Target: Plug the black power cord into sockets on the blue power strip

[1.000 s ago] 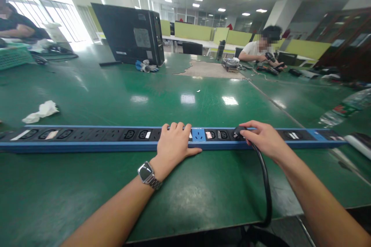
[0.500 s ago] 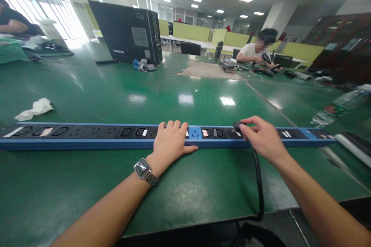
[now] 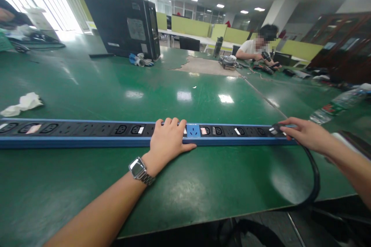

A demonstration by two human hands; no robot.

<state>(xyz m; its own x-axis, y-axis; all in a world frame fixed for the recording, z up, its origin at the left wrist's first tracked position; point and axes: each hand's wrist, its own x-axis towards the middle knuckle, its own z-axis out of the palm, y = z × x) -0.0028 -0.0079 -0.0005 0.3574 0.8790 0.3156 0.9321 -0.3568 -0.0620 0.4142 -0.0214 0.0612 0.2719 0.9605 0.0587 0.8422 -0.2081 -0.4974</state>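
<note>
A long blue-and-black power strip [image 3: 95, 130] with several sockets lies across the green table. My left hand [image 3: 169, 135], a watch [image 3: 138, 168] on its wrist, is wrapped over the strip's middle, just left of a blue socket [image 3: 193, 131]. Toward the strip's right end, my right hand [image 3: 304, 133] pinches a black power plug [image 3: 278, 129] above the sockets. Whether the plug's prongs touch the strip I cannot tell. Its thick black cable [image 3: 315, 173] hangs in a loop over the table's front edge.
A black computer case [image 3: 121, 27] stands at the back left, gloves [image 3: 140, 60] beside it. Crumpled tissue [image 3: 24, 104] lies behind the strip at left. At right are a plastic bottle [image 3: 336, 105] and a black-and-white object [image 3: 352, 144]. A co-worker [image 3: 252, 49] sits across the table.
My right hand has moved the plug rightward along the strip, and the cable has swung with it. My left hand stays on the strip. The view has shifted slightly.
</note>
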